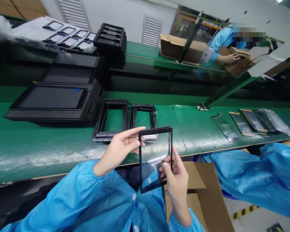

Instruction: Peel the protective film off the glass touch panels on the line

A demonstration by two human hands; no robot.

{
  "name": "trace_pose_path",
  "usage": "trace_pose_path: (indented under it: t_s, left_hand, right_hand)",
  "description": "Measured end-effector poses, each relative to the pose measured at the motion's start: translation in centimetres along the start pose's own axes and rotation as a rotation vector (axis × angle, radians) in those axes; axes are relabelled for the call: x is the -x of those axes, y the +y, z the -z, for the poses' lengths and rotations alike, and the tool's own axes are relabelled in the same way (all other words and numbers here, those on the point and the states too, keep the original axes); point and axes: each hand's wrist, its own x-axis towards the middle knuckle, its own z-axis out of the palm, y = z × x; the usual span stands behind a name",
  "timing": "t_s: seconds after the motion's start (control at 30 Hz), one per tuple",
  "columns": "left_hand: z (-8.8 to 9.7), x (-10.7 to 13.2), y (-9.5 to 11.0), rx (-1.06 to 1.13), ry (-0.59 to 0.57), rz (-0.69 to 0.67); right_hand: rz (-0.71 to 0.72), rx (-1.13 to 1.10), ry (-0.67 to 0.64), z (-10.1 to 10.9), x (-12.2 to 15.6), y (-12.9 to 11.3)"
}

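Between my hands, in front of my chest, a black-bordered clear glass panel (152,161) is held upright and slightly tilted. My left hand (122,145) pinches its upper left edge with the thumb in front. On the lower right edge, my right hand (177,175) grips it, with its fingertips showing through the glass. Just beyond, a stack of black rectangular frames (100,129) lies on the green bench (50,154), and a second, smaller stack of black frames (134,117) is to its right.
At left stand piled trays with dark screens (48,96). Black trays (110,38) and white trays (31,30) sit on the shelf. Flat panels (241,124) lie at right near a blue sleeve (251,177). An open cardboard box (207,193) is below the bench. Across, a person handles cardboard.
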Motion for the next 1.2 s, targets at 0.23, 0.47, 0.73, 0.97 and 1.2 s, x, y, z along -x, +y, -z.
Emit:
trace_pose_path:
  t_s: [0.23,0.47,0.73,0.97,1.2]
  left_hand:
    - [-0.3,0.0,0.3,-0.037,0.012,-0.001]
    - [-0.5,1.2,1.3,-0.257,-0.017,-0.011]
    - [0.2,2.7,1.7,-0.328,-0.044,0.005]
    - [0.8,2.4,1.5,-0.438,-0.023,-0.060]
    - [-1.1,2.0,3.6,-0.907,-0.407,-0.228]
  right_hand:
    - [0.069,0.131,-0.005,0.5,0.4,0.9]
    - [0.422,0.284,0.083,0.5,-2.3,-2.6]
    - [0.130,0.104,-0.106,0.4,-4.1,-5.4]
    - [0.127,0.078,-0.062,-0.2,-2.9,-5.6]
    - [0.039,-0.064,-0.374,-2.2,-3.0,-5.2]
